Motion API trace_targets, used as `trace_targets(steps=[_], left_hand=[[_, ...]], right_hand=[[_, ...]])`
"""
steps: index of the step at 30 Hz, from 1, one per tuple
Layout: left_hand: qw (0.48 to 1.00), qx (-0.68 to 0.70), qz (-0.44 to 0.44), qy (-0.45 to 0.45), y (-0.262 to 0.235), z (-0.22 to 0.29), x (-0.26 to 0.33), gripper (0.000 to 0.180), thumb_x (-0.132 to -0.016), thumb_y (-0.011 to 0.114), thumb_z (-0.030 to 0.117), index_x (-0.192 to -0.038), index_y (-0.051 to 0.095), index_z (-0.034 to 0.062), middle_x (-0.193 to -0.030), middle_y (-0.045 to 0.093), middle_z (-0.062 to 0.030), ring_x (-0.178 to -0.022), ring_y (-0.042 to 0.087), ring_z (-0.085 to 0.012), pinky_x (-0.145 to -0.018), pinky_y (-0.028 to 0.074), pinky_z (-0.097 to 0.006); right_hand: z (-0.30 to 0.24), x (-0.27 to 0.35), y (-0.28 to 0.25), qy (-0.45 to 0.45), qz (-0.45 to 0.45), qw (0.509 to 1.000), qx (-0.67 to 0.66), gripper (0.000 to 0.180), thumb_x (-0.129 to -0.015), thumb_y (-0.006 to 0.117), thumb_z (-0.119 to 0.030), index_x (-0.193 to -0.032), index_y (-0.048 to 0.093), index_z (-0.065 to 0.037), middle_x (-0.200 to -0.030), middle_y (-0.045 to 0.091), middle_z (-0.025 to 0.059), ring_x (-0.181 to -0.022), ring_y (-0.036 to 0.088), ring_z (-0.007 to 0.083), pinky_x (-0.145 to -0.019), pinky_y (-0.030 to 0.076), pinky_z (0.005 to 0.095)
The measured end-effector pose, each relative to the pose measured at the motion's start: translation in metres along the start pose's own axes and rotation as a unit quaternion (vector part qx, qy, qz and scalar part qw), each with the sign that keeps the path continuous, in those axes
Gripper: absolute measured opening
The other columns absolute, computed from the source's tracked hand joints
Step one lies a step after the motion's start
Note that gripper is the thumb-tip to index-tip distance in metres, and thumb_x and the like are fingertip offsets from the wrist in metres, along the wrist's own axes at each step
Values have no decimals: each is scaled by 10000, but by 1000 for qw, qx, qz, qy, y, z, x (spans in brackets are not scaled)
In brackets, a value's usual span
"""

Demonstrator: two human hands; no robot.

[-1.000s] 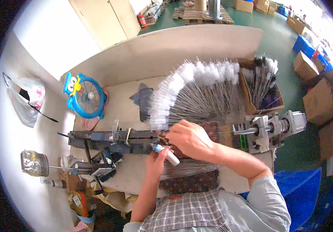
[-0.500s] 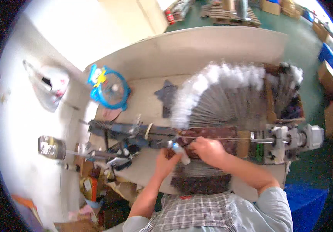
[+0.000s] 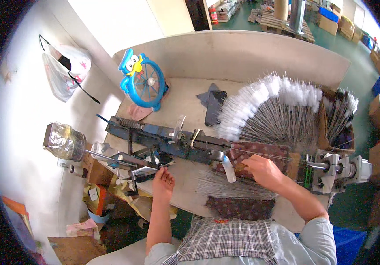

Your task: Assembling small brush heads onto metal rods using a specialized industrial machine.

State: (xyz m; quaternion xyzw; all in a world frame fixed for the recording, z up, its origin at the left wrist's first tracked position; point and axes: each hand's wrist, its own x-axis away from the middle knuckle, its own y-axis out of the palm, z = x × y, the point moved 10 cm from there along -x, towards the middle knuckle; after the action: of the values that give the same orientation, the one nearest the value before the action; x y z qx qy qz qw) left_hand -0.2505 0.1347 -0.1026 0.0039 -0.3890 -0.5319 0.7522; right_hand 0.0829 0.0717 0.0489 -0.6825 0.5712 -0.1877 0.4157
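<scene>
My left hand [image 3: 164, 183], fingers curled and fingertips together, is at the right end of a small metal mechanism [image 3: 139, 169]; what it pinches, if anything, is too small to make out. My right hand [image 3: 264, 171] is closed in a pinch over the dark red patterned cloth [image 3: 254, 151], just right of a white handle [image 3: 228, 170] on the long black metal machine [image 3: 163, 141]. The thing in its fingers cannot be told. Thin wires [image 3: 234, 186] lie in a bundle below it. Beyond, wire-stemmed brushes with white bristles [image 3: 267, 92] are fanned out.
A motor-like unit with a shaft [image 3: 333, 167] stands at the table's right end. A cardboard box [image 3: 324, 128] holds more brushes. Farther back are a dark phone [image 3: 215, 108] and a blue cartoon fan [image 3: 145, 84]. A foil-wrapped motor [image 3: 65, 140] sits at left.
My left hand has moved left, from the white handle to the small mechanism. My right hand stays near the cloth, still pinched. The whole view has shifted slightly.
</scene>
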Motion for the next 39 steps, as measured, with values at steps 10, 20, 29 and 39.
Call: trace_targets(steps=[10, 20, 29, 39], left_hand=[[922, -313, -100, 206, 69, -9, 54, 52, -779, 590, 103, -787, 567, 57, -669, 538, -20, -599, 493, -105, -563, 418, -267], [935, -148, -319, 38, 239, -133, 122, 150, -896, 554, 125, -936, 587, -16, -777, 610, -65, -655, 557, -123, -611, 454, -261], [953, -159, -249, 73, 235, -124, 120, 140, -890, 575, 159, -921, 601, 25, -787, 604, -27, -610, 520, -68, -552, 408, -196], [973, -62, -223, -14, 224, -113, 116, 164, -908, 555, 204, -888, 569, 42, -691, 547, -25, -556, 477, -102, -513, 382, -253]], right_hand=[[-17, 14, -80, -36, 141, 989, 24, 260, -707, 639, -68, -967, 649, -61, -817, 635, 86, -778, 606, 279, -687, 501, 367], [32, 34, -95, 71, 146, 985, -61, 192, -754, 652, -152, -908, 676, -38, -816, 656, 134, -756, 626, 293, -700, 504, 358], [23, 33, -97, 22, 123, 991, -52, 175, -727, 690, -150, -864, 680, -42, -704, 596, 79, -702, 577, 257, -638, 483, 345], [13, -22, -56, 43, 127, 985, 104, 163, -758, 606, -192, -858, 660, -74, -782, 611, 58, -785, 595, 250, -681, 488, 361]])
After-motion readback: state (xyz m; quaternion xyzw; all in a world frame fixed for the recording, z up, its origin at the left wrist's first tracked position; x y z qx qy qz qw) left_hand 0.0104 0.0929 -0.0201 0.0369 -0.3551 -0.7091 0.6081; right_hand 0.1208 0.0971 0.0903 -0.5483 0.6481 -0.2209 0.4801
